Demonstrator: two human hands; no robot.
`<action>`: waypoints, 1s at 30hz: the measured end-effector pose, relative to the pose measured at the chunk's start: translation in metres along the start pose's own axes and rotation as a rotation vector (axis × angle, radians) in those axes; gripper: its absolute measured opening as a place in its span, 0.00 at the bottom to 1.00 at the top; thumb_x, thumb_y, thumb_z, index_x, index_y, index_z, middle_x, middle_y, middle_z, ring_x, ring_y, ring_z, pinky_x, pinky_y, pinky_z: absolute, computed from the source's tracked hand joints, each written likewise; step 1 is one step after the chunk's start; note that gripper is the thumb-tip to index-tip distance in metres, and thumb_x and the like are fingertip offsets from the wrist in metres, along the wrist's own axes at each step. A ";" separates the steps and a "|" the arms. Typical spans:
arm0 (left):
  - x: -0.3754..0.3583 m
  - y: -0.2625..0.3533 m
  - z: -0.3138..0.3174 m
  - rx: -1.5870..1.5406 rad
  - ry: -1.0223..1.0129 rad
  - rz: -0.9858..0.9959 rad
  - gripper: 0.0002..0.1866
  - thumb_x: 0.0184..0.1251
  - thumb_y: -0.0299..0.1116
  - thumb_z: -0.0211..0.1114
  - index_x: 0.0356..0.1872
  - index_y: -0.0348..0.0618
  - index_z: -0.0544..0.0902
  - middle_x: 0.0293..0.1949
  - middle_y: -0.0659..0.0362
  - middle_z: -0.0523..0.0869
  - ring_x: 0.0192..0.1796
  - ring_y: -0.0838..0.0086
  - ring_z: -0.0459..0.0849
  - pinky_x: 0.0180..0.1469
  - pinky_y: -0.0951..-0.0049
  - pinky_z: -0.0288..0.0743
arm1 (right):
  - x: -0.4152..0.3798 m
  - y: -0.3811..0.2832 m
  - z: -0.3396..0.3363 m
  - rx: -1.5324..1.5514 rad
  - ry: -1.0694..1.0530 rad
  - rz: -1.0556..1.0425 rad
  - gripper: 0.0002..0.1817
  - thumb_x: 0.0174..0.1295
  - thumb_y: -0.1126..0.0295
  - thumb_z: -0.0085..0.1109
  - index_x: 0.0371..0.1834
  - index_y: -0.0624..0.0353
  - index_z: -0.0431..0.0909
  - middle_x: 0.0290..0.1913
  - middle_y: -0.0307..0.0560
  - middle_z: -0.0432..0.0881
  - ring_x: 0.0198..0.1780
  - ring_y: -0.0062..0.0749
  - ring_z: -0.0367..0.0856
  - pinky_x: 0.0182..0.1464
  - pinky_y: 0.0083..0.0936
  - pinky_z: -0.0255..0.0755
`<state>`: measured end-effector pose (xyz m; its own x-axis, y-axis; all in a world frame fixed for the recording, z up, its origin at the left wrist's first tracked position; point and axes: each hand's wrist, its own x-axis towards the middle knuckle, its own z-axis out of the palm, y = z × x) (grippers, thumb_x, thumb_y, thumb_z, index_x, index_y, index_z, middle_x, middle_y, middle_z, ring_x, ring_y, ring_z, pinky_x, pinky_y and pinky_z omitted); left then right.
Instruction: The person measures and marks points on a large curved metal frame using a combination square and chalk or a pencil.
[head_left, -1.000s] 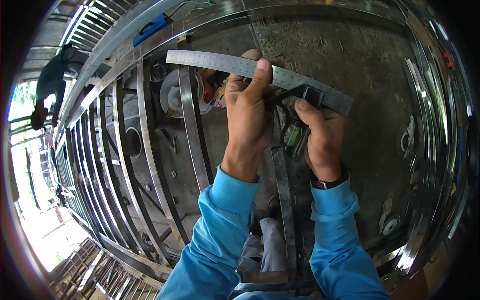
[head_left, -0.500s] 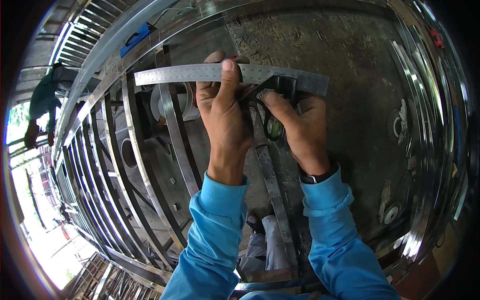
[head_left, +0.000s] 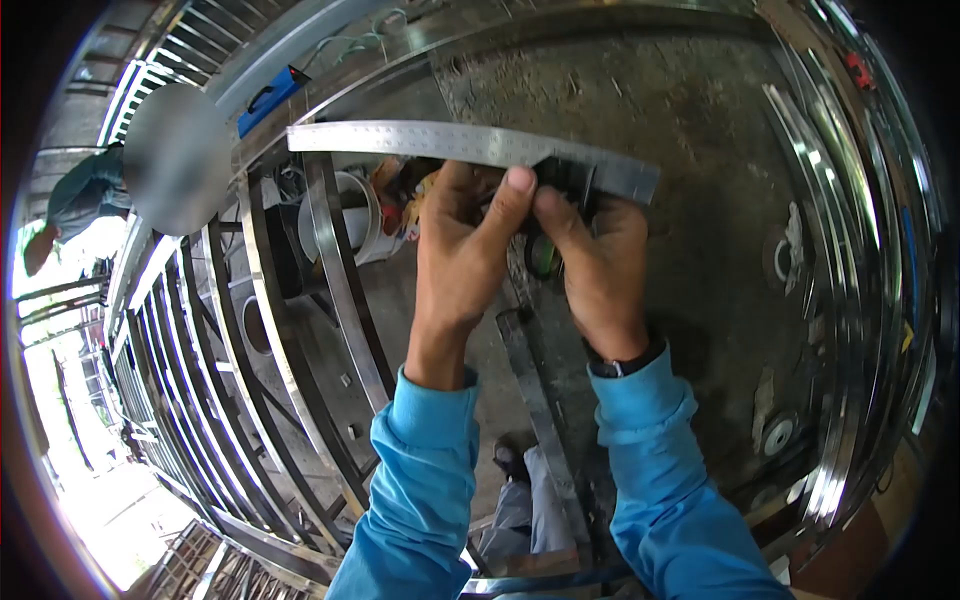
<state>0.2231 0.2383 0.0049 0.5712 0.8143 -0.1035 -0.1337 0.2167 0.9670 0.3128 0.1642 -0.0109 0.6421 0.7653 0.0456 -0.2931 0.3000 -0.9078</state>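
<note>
A combination square, with a long steel rule (head_left: 420, 138) and a dark head (head_left: 545, 258) carrying a green level vial, is held up over the floor. My right hand (head_left: 608, 275) is closed around the head at the rule's right end, thumb on top. Just left of the head, my left hand (head_left: 462, 255) is closed on the square, its thumb at the rule's lower edge and its fingers partly hidden behind. The rule's left end sticks out well past my left hand. Below both hands a dark steel bar (head_left: 535, 380) runs toward my feet.
A steel frame with parallel bars (head_left: 285, 320) fills the left side. A white bucket (head_left: 378, 238) stands behind it, and a blue object (head_left: 270, 102) lies at the upper left. Another person (head_left: 85, 195) is beyond the frame. At right are a disc (head_left: 779, 436) and long metal lengths (head_left: 850, 300).
My left hand has slid right and lower along the rule, its thumb now beside my right thumb near the head. The other person has leaned further into view.
</note>
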 end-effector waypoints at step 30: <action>0.185 0.031 -0.028 0.888 -0.077 0.652 0.20 0.63 0.41 0.71 0.50 0.39 0.81 0.37 0.56 0.89 0.43 0.76 0.86 0.43 0.72 0.79 | 0.018 -0.011 -0.033 0.052 0.187 0.175 0.22 0.61 0.52 0.68 0.38 0.63 0.77 0.23 0.27 0.68 0.25 0.08 0.60 0.28 0.11 0.54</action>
<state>0.3018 0.4110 0.0096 0.6556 0.5894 0.4720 0.1838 -0.7308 0.6574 0.3506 0.1557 -0.0139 0.6969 0.6909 -0.1926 -0.4442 0.2049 -0.8722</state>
